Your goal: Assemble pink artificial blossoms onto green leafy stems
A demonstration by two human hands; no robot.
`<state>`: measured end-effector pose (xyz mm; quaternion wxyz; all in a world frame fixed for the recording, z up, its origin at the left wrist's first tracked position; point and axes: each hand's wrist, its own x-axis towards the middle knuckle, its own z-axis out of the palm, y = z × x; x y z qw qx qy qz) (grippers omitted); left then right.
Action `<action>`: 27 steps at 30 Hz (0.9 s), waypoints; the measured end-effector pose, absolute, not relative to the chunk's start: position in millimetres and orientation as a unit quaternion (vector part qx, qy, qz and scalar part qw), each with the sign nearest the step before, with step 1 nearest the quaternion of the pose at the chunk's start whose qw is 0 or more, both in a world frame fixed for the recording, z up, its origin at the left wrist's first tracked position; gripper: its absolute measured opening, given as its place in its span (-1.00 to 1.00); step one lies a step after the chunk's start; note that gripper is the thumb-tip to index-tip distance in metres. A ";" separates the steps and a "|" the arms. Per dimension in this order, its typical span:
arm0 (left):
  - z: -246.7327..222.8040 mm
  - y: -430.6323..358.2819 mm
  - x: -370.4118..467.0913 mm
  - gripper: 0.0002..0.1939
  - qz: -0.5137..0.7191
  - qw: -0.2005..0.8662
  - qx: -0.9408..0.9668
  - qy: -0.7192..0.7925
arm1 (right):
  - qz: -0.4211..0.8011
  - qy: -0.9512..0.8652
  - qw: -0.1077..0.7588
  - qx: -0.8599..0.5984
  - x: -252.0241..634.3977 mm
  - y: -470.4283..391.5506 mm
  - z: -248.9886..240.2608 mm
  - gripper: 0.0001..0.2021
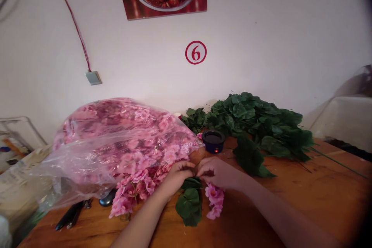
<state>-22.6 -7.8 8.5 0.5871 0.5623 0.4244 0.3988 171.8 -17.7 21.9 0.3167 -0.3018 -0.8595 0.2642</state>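
Note:
My left hand and my right hand meet above the wooden table, fingers pinched close together. Below my left fingers hangs a sprig of green artificial leaves, its stem end hidden in the grip. A sprig of pink artificial flowers droops under my right hand. The exact join between the stems is covered by my fingers. Left of my left hand, loose pink flower bunches spill beside a big clear plastic bag packed with more pink flowers.
A small dark round pot with a lit red light stands just beyond my hands. Behind it and to the right lies a heap of green leaf sprigs. A black-handled tool and a dark rounded object lie at the left front of the table.

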 end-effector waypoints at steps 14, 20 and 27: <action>3.0 -9.9 -27.9 -0.74 0.359 0.349 0.751 0.430 | 0.341 -0.739 0.346 -0.467 182.1 -3.1 9.3 -0.63; 13.0 -18.6 -27.4 -0.71 0.321 0.265 0.809 0.414 | 0.426 -0.757 0.301 -0.393 179.5 -5.2 7.4 -0.71; 4.8 -17.6 -23.0 -0.73 0.348 0.334 0.793 0.373 | 0.367 -0.774 0.313 -0.410 177.5 -7.7 15.1 -0.81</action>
